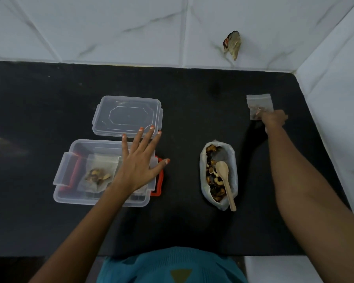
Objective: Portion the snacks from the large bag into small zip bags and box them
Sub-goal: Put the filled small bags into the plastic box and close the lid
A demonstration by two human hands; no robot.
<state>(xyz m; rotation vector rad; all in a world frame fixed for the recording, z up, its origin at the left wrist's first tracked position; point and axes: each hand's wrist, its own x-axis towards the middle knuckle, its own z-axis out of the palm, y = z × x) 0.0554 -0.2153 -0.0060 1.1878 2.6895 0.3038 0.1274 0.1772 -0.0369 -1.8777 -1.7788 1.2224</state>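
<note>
Head view, worktop (49, 99): black, and it carries everything listed below.
Left hand (139, 160): fingers straight and spread, holding nothing, above the right end of the clear box (65, 180).
Clear box: open, with one filled zip bag (96, 174) lying inside and a red part (159, 180) showing at its right end.
Lid (127, 115): off, lying just behind the box.
Right hand (273, 118): reaches to the far right, fingers curled on the near end of a small zip bag (259, 103). What this bag contains cannot be told.
Large bag (219, 174): open between the two arms, snacks inside, with a wooden spoon (226, 180) resting in it.
Step in hand: likely fetching the next small bag, with one portion already boxed.
Next move calls for: bringing the bag beside the large bag and holding its mouth open, so that a hand is free for the spoon.
</note>
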